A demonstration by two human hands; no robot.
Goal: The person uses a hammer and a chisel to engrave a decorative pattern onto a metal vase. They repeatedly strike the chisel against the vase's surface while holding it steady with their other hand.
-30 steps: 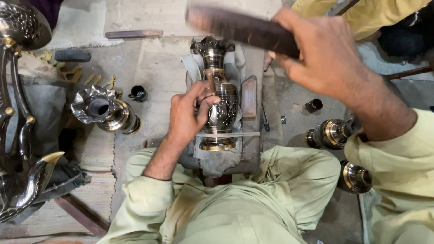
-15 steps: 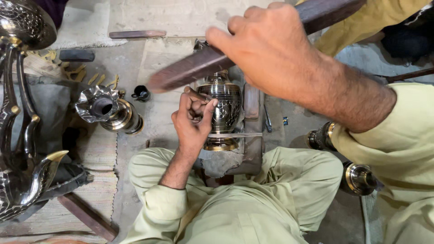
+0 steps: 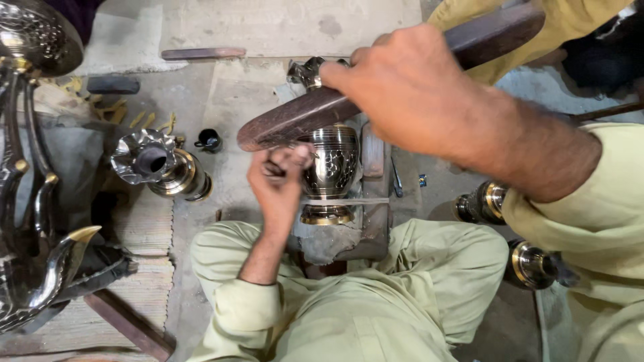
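Wooden bat [image 3: 376, 87] gripped in my right hand [image 3: 409, 87], held above brass vase [image 3: 330, 167]. Left hand [image 3: 278, 177] curled shut on small tool, touching vase's left side. Vase lies on padded block [image 3: 373, 201] between my knees. Fluted brass piece [image 3: 157, 164] lies well left on floor, two more brass pieces [image 3: 483, 201] sit to the right.

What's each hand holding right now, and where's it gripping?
The right hand grips a dark wooden bat around its middle. The left hand pinches something small against the brass vase; what it is cannot be told.
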